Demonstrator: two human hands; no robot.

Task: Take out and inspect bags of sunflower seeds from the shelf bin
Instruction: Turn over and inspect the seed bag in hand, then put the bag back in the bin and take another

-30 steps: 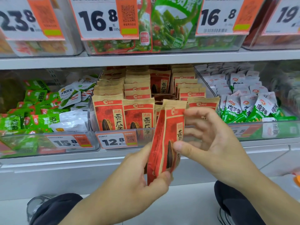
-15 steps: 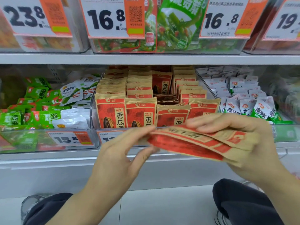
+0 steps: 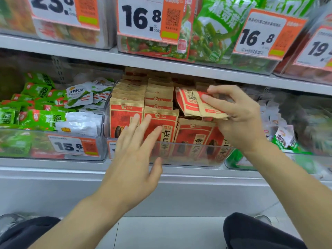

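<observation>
The right hand (image 3: 239, 115), half a second ago holding the sunflower seed bags (image 3: 199, 103) before the shelf, now pinches them over the clear bin (image 3: 188, 155) as if returning them, while the left hand (image 3: 136, 150) reaches in with fingers released

Grey metal shelves (image 3: 179, 66) run across a shop aisle, the upper one edged with white-and-orange price tags (image 3: 143, 18). A pale grey base panel (image 3: 53, 191) sits under the lower shelf, meeting a light tiled floor (image 3: 170, 232). Lighting is even and bright.

Grey shelf (image 3: 179, 174) under clear snack bins (image 3: 188, 159)
</observation>
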